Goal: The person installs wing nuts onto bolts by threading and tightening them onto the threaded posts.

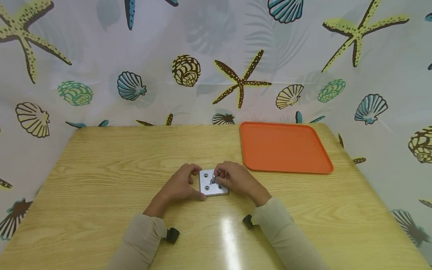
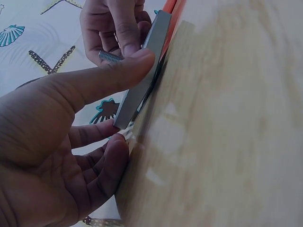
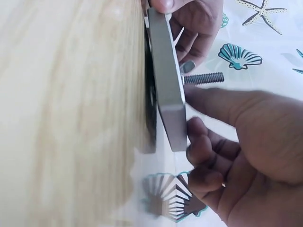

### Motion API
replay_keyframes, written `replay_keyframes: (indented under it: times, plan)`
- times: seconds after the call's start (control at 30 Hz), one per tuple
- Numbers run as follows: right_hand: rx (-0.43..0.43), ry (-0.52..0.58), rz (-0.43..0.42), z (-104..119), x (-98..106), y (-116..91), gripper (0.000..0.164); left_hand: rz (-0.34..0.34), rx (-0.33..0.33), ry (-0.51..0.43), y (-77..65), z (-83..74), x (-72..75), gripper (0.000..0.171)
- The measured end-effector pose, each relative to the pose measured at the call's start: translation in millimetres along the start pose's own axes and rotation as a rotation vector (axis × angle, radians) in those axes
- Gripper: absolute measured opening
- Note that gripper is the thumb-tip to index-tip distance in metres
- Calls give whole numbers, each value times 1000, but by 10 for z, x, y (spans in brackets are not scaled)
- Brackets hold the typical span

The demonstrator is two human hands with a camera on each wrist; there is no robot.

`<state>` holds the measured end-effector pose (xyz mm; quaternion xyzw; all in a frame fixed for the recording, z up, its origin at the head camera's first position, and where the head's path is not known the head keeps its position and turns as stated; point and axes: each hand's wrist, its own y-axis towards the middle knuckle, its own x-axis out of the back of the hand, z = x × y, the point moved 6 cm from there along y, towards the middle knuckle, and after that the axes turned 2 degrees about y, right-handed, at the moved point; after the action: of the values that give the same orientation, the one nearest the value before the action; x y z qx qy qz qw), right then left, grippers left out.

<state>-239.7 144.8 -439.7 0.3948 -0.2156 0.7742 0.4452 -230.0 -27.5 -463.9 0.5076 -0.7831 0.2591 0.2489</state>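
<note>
A square silver metal plate [image 1: 216, 191] with countersunk holes near its corners lies on the wooden table. From its middle rises a threaded stud [image 3: 206, 78], and a wing nut [image 3: 188, 66] sits low on it, close to the plate. My left hand [image 1: 182, 183] grips the plate by its left side, thumb on the near edge and fingers at the far corner. Over the plate, my right hand [image 1: 237, 179] pinches the wing nut between thumb and curled forefinger. Part of the wing nut is hidden behind those fingers.
An orange tray [image 1: 287, 171] lies at the back right of the table [image 1: 118, 157], beyond my right hand. Behind the table hangs a cloth [image 1: 152, 41] printed with shells and starfish. A small black piece shows at each sleeve cuff.
</note>
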Motion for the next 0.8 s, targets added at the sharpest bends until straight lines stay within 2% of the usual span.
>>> replay_keyframes:
  times: [0.17, 0.37, 0.6, 0.8]
  plan:
    - [30, 5, 23, 29, 6, -7, 16, 0, -9, 0, -4, -9, 7, 81]
    - [5, -44, 6, 22, 12, 3, 15, 0, -18, 10, 7, -26, 33, 80]
    - [-38, -150, 2, 19, -5, 10, 14, 4, -17, 10, 8, -21, 38, 80]
    - [-68, -155, 1, 3, -18, -12, 15, 2, -17, -7, 18, 29, -4, 80]
